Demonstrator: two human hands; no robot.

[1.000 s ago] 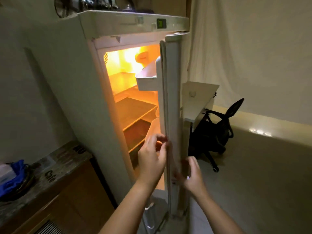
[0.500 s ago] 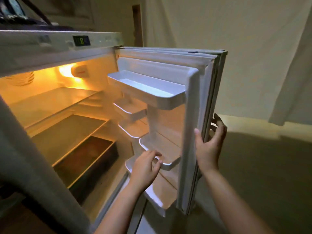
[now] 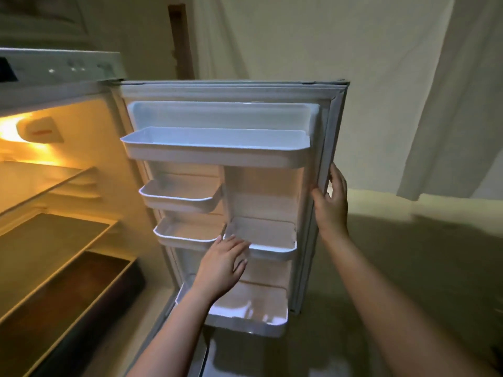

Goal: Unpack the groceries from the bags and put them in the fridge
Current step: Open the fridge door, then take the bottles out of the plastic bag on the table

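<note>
Presently on view, one head-camera frame:

- Fridge (image 3: 62, 85): white, door swung wide; interior lit amber by a lamp (image 3: 11, 130) at upper left; control panel on the top front edge, markings too blurred to read
- Interior shelves (image 3: 54, 235): flat levels stepping down at left, bare on every visible part; dark lowest compartment (image 3: 70, 292) beneath
- Fridge door (image 3: 330, 131): inner face toward the camera, grey seal round the edge
- Top door bin (image 3: 217, 151): full width, white, nothing visible inside
- Two small bins (image 3: 179, 197), stacked on the hinge side, nothing visible inside
- Middle right bin (image 3: 272, 247): shallow, on the handle side
- Bottom bin (image 3: 250, 319): widest low tray, only glare visible inside
- Left hand (image 3: 220, 268): fingers loosely spread, holding nothing, fingertips at the front lip of the middle right bin; contact likely but not certain at this angle
- Right hand (image 3: 332, 205): wrapped round the free outer edge of the door, thumb on the inner side, fingers behind; gripping the door
- Groceries and bags: out of frame
- Curtain (image 3: 449, 91): pale fabric hanging behind and right of the door
- Floor (image 3: 408, 254): dim, shadowed, right of the door
</note>
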